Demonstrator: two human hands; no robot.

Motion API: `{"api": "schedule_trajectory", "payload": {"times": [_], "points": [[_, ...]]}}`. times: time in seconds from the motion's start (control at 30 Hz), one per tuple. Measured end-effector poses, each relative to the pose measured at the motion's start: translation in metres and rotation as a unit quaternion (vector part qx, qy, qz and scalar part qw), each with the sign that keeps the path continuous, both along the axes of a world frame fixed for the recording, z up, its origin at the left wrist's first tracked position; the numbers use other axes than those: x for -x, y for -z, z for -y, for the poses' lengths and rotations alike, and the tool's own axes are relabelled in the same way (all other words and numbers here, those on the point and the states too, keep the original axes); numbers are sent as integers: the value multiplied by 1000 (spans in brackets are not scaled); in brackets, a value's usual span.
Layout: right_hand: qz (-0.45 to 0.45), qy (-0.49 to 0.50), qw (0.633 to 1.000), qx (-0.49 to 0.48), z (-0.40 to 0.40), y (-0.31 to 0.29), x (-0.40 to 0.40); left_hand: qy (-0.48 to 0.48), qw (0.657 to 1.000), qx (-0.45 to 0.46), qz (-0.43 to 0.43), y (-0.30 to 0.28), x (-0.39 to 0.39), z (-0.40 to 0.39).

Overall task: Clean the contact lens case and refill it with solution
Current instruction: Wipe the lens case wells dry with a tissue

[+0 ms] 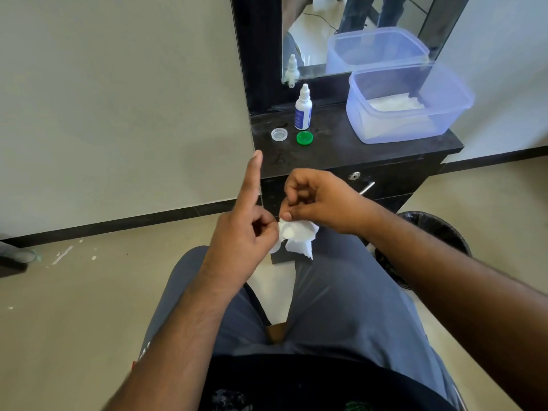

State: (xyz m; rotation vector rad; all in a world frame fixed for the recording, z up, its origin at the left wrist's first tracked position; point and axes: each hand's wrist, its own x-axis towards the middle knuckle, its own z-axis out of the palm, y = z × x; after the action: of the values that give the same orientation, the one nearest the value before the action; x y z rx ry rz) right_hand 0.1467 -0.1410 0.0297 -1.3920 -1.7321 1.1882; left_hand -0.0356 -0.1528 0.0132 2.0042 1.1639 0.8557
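Note:
My left hand holds a small white contact lens case between thumb and curled fingers, with the index finger pointing up. My right hand pinches a crumpled white tissue against the case, above my lap. On the dark dresser top stand a white solution bottle, a clear cap and a green cap, both lying open side up.
A translucent blue plastic tub with white tissues inside sits at the dresser's right, before a mirror. A black-lined bin stands on the floor at my right. The dresser drawer has a metal handle.

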Motion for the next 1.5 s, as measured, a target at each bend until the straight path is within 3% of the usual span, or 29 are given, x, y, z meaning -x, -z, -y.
{"api": "schedule_trajectory", "payload": {"times": [0.13, 0.3, 0.43, 0.63, 0.83, 1.1, 1.3, 1.5], "points": [[-240, 137, 961, 33, 9, 13, 2, -90, 984, 43, 148, 0, 0, -5], [-360, 270, 892, 33, 18, 22, 21, -129, 961, 122, 211, 0, -5, -7], [-329, 294, 898, -6, 16, 18, 32, -116, 940, 216, 239, 0, -13, -1], [-282, 272, 920, -3, 24, 21, 33, -192, 888, 264, 323, 3, -4, -6], [-274, 288, 917, -26, 24, 21, 33, -174, 871, 344, 304, 7, -5, -5], [-275, 279, 919, -48, 33, 26, 34, -169, 794, 457, 363, 13, -9, 0], [-273, 275, 919, -70, 33, 22, 31, -109, 829, 433, 337, 10, -5, -2], [-253, 289, 922, -42, 37, 23, 28, -115, 870, 368, 307, 10, -8, 0]]}}
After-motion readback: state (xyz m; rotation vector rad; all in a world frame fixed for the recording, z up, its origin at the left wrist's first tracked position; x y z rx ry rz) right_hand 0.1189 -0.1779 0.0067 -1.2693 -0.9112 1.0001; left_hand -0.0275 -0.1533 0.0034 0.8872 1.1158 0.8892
